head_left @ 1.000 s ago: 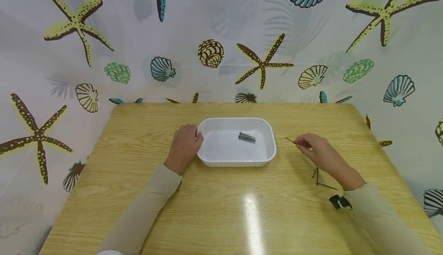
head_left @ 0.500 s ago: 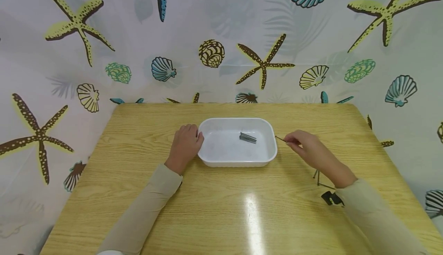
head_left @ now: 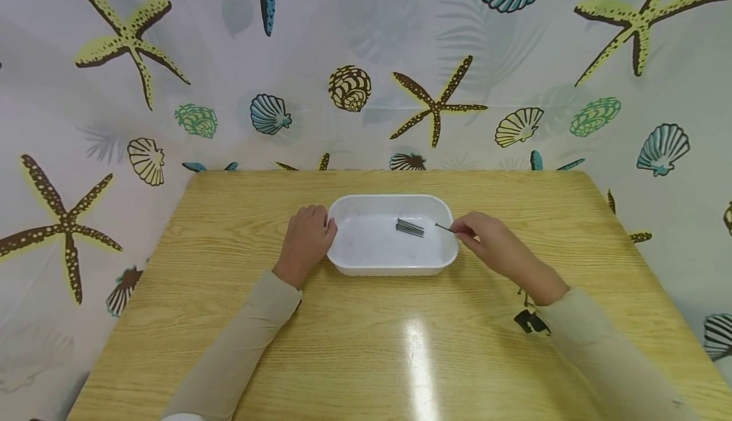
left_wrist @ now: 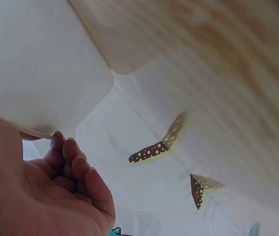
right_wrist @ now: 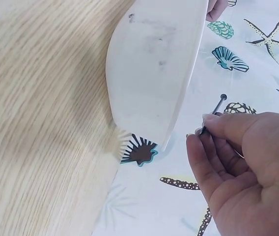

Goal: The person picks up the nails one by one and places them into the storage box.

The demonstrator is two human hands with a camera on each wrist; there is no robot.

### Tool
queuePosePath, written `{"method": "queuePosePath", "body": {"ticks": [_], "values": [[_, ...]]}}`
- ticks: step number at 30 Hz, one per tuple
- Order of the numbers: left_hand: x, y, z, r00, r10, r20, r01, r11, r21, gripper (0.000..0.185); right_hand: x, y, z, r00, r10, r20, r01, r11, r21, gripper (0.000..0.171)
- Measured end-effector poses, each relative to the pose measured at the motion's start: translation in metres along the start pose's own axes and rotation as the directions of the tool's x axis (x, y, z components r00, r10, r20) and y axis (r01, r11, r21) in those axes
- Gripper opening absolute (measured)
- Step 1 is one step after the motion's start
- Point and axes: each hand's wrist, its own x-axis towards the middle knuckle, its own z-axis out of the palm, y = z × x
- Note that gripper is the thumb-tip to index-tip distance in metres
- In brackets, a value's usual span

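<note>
Your right hand [head_left: 483, 243] pinches a nail [head_left: 445, 227] over the right rim of the white tray [head_left: 366, 265]. Your left hand [head_left: 305, 240] rests, fingers curled, against the tray's left end on the desk [head_left: 366, 345]; a bundle of nails [head_left: 409, 227] lies inside

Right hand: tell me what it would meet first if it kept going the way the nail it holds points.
Probably the pile of nails in the white tray; the right hand pinches its nail above the tray's right rim, though height is unclear.
</note>
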Motion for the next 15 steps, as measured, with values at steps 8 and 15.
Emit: {"method": "queuePosePath", "body": {"ticks": [8, 15], "values": [[0.0, -0.001, 0.0, 1.0, 0.001, 0.009, -0.002, 1.0, 0.008, 0.025, 0.012, -0.009, 0.009, 0.999, -0.003, 0.04, 0.002, 1.0, 0.007, 0.012], [0.0, -0.002, 0.001, 1.0, 0.02, -0.011, -0.02, 1.0, 0.011, 0.024, 0.022, -0.017, 0.018, 0.997, -0.006, 0.081, 0.006, 1.0, 0.001, 0.013]]}}
